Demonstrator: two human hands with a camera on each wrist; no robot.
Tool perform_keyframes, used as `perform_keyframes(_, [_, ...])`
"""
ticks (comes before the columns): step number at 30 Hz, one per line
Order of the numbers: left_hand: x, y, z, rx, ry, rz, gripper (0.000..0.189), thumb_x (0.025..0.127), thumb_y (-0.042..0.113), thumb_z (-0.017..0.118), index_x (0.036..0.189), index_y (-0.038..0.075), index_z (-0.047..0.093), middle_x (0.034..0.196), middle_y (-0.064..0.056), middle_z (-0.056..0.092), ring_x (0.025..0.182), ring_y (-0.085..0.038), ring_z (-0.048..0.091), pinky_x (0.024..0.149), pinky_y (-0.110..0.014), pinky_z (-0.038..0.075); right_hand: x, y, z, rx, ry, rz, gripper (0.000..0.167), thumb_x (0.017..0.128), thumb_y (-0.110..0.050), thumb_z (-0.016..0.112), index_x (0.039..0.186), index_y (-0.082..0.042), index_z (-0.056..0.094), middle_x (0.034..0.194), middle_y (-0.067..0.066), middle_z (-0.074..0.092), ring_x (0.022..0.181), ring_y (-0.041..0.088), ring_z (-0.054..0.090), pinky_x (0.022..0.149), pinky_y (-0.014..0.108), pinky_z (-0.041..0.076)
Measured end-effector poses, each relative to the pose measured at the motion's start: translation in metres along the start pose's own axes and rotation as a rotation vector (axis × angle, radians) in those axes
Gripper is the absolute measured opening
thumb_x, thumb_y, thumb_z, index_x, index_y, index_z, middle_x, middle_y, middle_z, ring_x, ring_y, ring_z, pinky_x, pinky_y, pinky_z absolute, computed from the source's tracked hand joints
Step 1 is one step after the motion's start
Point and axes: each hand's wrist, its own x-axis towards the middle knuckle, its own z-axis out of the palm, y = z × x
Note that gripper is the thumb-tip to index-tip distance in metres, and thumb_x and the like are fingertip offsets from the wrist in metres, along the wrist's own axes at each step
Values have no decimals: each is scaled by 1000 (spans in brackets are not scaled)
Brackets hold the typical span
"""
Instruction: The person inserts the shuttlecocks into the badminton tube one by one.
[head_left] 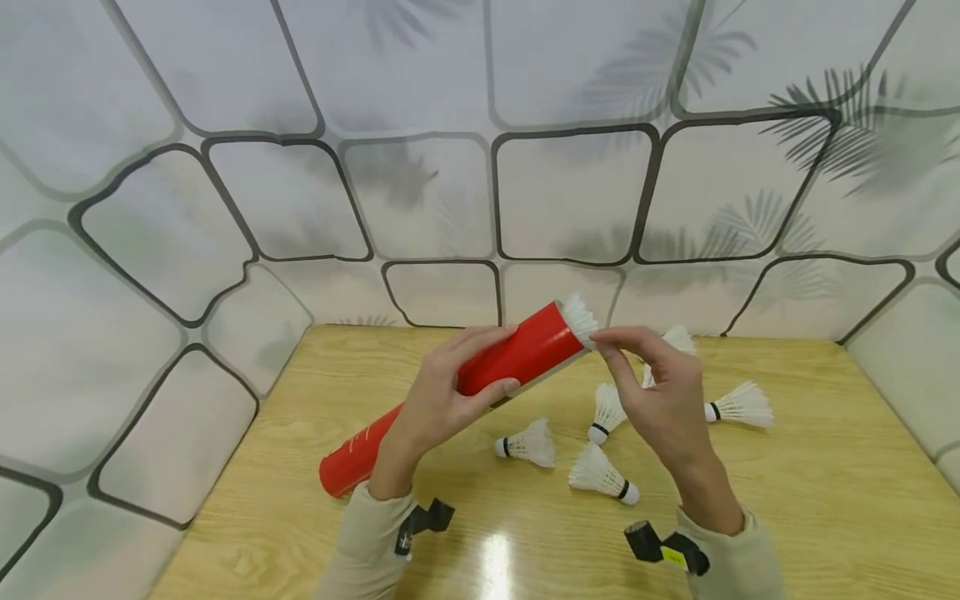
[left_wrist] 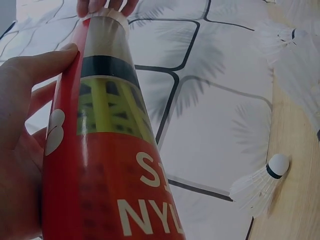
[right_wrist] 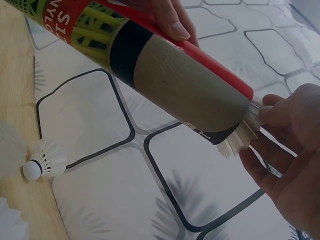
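My left hand (head_left: 442, 392) grips a red shuttlecock tube (head_left: 525, 346) around its upper part. The tube slants, its mouth up and to the right, its bottom end low at the left by the table. A white shuttlecock (head_left: 577, 318) pokes out of the mouth, feathered skirt outward; its base is hidden inside. Fingers and thumb of my right hand (head_left: 663, 392) pinch the edge of that skirt. In the right wrist view the skirt (right_wrist: 236, 141) shows between the tube's rim and my fingers. The left wrist view shows the tube's printed side (left_wrist: 120, 165).
Several loose shuttlecocks lie on the wooden table (head_left: 300, 550), among them one below the tube (head_left: 528, 443), one nearer me (head_left: 602, 475) and one at the right (head_left: 741, 406). A patterned cloth backdrop (head_left: 435, 208) rises behind the table.
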Motion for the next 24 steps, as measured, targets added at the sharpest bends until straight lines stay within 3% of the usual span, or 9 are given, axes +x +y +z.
perform_keyframes(8, [0,-1,4,6,-15,-12,58,92,26,79,146,22,59,141,1,59,115,-20,60,84,-37,59,-2,4,2,-48,-52,2,31,86,18,70,106,-4,77,103,6,76,100,11,71,91,23,54])
perform_keyframes(24, [0,1,4,-4,-9,3,58,91,24,80,145,22,60,139,1,61,114,-19,62,83,-37,59,-3,9,1,76,-157,35,32,91,20,62,115,1,71,110,9,72,104,15,69,92,25,55])
